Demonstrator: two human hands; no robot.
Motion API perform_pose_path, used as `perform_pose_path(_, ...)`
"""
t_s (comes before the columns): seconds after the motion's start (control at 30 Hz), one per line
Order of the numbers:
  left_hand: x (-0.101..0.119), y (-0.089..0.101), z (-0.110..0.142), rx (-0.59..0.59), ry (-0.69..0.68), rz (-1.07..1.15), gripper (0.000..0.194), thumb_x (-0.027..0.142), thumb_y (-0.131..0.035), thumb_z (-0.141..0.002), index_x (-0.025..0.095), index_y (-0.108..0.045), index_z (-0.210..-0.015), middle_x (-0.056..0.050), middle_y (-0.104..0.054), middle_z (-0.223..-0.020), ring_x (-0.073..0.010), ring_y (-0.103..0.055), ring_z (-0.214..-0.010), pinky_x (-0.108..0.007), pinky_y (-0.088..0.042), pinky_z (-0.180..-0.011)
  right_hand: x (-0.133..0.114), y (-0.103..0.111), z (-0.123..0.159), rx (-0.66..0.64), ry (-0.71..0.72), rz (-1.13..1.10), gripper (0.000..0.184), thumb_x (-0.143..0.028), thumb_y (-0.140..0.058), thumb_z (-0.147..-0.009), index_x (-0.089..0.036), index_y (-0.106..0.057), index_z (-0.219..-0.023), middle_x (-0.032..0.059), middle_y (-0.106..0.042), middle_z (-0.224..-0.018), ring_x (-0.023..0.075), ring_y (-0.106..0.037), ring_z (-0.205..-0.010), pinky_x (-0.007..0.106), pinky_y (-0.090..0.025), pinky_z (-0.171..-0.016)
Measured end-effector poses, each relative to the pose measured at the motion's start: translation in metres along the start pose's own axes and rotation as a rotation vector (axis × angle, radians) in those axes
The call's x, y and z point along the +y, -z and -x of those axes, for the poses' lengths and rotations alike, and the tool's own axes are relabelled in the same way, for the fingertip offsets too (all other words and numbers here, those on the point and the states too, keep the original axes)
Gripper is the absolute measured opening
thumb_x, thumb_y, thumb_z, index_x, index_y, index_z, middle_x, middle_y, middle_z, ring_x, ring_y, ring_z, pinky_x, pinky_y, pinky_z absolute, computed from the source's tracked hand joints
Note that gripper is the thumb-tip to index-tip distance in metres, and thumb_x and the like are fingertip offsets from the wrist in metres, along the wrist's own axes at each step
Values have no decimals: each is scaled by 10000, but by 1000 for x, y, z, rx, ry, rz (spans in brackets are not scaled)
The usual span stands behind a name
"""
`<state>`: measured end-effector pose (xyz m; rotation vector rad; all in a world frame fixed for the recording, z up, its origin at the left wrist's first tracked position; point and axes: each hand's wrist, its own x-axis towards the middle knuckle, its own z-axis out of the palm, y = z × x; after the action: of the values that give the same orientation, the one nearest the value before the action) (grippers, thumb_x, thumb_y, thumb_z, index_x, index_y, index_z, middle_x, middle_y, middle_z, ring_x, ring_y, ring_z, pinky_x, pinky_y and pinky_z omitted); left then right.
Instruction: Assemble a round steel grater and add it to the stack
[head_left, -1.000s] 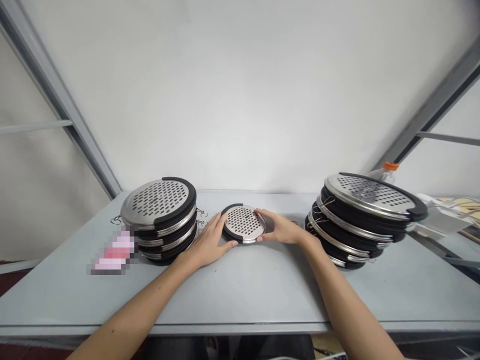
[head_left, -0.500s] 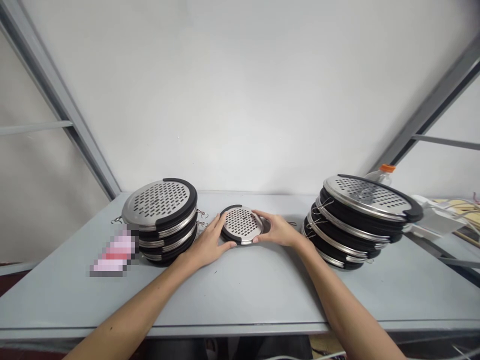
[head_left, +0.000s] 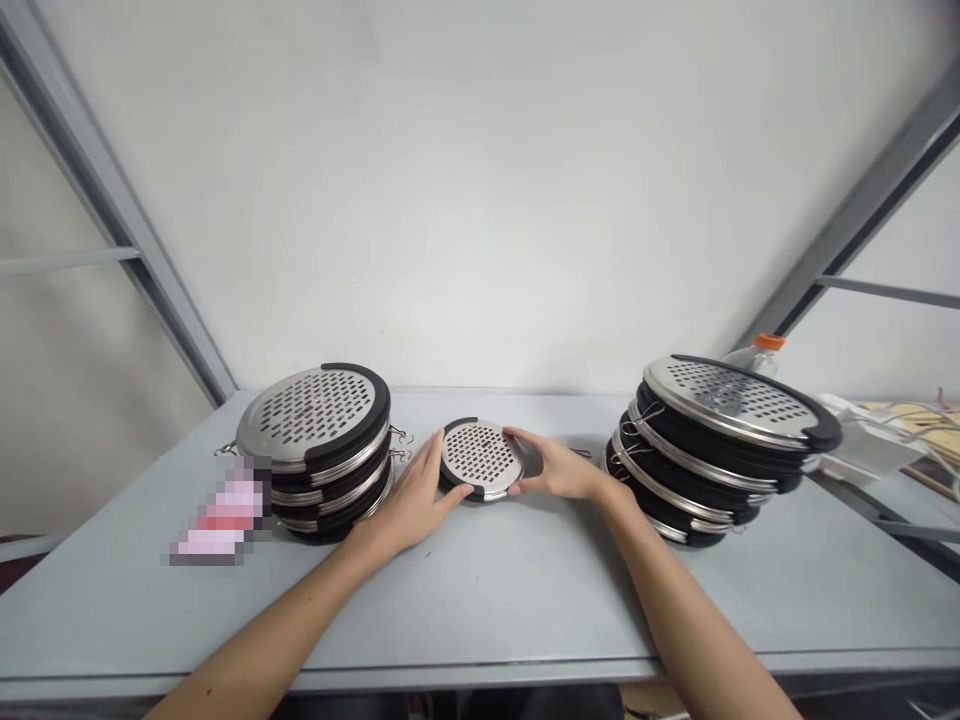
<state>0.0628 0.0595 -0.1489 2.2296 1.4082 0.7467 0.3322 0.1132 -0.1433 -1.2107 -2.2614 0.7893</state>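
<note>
A round perforated metal disc (head_left: 480, 456) with a black rim lies flat on the grey table (head_left: 480, 600), in the middle near the back. My left hand (head_left: 416, 490) cups its left edge, thumb and fingers curled round the rim. My right hand (head_left: 553, 466) grips its right edge the same way. A stack of the same discs (head_left: 319, 450) stands to the left, close to my left hand. A taller, leaning stack (head_left: 720, 440) stands to the right.
A blurred pink object (head_left: 217, 515) lies left of the left stack. Behind the right stack stands a bottle with an orange cap (head_left: 754, 355), with white items and cables (head_left: 877, 430) at the far right. Grey frame posts rise at both sides before a white wall.
Both hands have stayed on the disc's edges. The view has shifted slightly, so the disc and stacks sit a little lower and further left in the picture.
</note>
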Motion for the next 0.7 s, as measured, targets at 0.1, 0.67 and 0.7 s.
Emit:
perform_pose_path(0.1,0,0,1,-36,14,-8,761,479,-476,-887,199,-82,-1474,-121,-156,-1537,-259,-151,-1410,-454,-210,-1136,1,-1,0,9,2,1,948,-496,-779,-582,-171,-395,-1385,138,-459,-1388,307,-437,-1263,464,-301,-1091)
perform_pose_path(0.67,-1,-12,-2,37,-3,-113,645,501,-545,-839,180,-380,-1373,-163,-177,-1512,-348,-178,-1388,-496,-268,-1085,-9,-6,-4,61,3,-20,924,-465,-799,-562,-165,-441,-1360,135,-506,-1349,301,-488,-1222,453,-346,-1066)
perform_pose_path(0.7,-1,-12,-2,30,-5,-115,648,502,-525,-850,172,-361,-1383,-167,-159,-1516,-349,-163,-1392,-498,-259,-1089,-9,-7,-4,66,7,-13,923,-474,-794,-568,-165,-438,-1361,137,-507,-1347,300,-489,-1220,451,-351,-1061)
